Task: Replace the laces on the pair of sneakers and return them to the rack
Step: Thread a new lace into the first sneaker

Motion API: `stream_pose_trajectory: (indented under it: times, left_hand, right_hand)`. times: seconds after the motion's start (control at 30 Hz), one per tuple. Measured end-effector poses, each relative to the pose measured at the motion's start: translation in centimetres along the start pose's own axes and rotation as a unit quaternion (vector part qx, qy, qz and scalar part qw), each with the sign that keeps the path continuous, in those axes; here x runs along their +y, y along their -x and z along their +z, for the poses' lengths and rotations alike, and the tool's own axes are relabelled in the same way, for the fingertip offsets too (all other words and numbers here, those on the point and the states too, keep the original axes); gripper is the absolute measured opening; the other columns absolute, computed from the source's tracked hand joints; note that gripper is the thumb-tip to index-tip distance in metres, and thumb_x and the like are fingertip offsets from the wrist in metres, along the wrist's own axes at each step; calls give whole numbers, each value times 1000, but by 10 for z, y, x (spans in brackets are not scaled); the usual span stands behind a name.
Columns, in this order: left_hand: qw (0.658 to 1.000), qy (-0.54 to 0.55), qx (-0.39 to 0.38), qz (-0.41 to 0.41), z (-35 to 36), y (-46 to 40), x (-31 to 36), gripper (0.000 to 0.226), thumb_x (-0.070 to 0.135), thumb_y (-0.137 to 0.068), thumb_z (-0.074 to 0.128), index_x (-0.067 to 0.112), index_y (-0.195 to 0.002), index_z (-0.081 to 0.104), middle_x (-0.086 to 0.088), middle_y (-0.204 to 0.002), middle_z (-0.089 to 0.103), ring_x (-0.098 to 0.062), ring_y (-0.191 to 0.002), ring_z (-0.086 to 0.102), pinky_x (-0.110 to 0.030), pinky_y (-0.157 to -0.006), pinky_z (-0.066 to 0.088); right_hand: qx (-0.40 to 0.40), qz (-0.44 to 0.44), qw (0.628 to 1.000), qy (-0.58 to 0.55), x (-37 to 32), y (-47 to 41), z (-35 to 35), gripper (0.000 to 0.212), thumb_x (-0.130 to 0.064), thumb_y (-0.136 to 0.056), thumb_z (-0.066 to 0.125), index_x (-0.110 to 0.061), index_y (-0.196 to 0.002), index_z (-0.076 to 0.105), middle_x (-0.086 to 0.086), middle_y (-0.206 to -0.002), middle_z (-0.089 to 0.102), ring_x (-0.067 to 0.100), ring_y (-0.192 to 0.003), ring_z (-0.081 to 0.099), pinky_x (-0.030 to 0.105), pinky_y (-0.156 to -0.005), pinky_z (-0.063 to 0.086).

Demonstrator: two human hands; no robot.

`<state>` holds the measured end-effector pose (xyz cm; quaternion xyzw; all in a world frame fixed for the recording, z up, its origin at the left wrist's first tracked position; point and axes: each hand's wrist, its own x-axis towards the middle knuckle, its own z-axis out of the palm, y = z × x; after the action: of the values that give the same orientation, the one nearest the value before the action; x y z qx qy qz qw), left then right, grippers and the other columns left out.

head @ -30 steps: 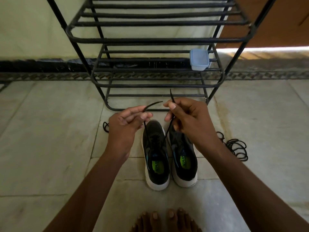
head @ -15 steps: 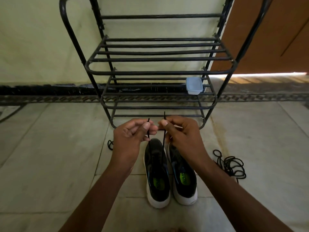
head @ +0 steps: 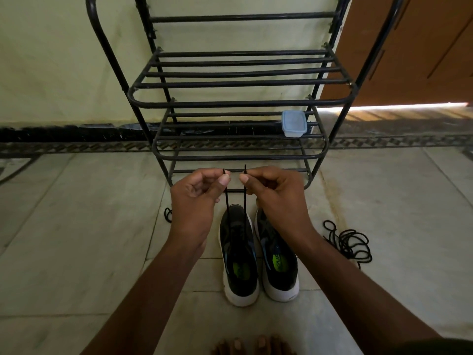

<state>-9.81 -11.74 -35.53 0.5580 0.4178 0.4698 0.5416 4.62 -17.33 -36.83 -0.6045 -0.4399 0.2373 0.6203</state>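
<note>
Two black sneakers with white soles stand side by side on the floor, the left sneaker (head: 239, 254) and the right sneaker (head: 277, 265), toes toward the black metal shoe rack (head: 230, 103). A black lace (head: 244, 201) runs up from the left sneaker in two taut strands. My left hand (head: 197, 201) pinches one lace end between thumb and fingers. My right hand (head: 279, 198) pinches the other end. Both hands are held level above the toes, close together, and my right hand hides the toe of the right sneaker.
A loose pile of black lace (head: 349, 243) lies on the tiles right of the sneakers. Another bit of black lace (head: 167, 215) shows left of my left hand. A small lidded plastic box (head: 294, 123) sits on the rack's lower shelf. My toes (head: 253, 345) are at the bottom edge.
Both hands have brought the two lace ends upright and level, pulling the strands straight above the left sneaker. The camera view has tilted up, showing more of the rack.
</note>
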Motion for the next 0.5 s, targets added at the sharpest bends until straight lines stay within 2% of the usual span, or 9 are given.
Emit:
stream_pose_trajectory:
  times: [0.07,0.13,0.33,0.5]
  left_hand:
    - [1000,0,5,-4,1,2,3,8,9,-91,75,15,-97,75,9,-93,79,-1,-89,72,-14,-69,53]
    - [1000,-1,13,-10,1,2,5,8,11,-90,75,13,-98,76,11,-93,79,2,-88,71,-10,-68,51]
    - [999,-6,29,-21,-1,4,9,10,14,-89,78,12,-99,78,13,-93,79,3,-84,71,-8,-66,50]
    - [999,-11,26,-21,-1,6,11,10,13,-89,78,12,-99,78,14,-92,79,1,-86,72,-8,-66,50]
  right_hand:
    - [0,-7,1000,17,2,-1,0,11,-27,-90,77,-18,-95,82,-5,-80,73,15,-77,70,35,-65,55]
    - [0,-9,1000,21,2,-1,0,11,-27,-89,77,-19,-94,82,-5,-80,73,17,-80,70,39,-67,57]
    - [-9,-3,1000,28,0,1,2,9,-24,-88,78,-18,-93,82,-5,-79,71,16,-78,69,39,-67,58]
    - [-15,-3,999,33,-3,3,4,10,-24,-89,78,-18,-96,82,-7,-80,71,13,-77,68,32,-66,55]
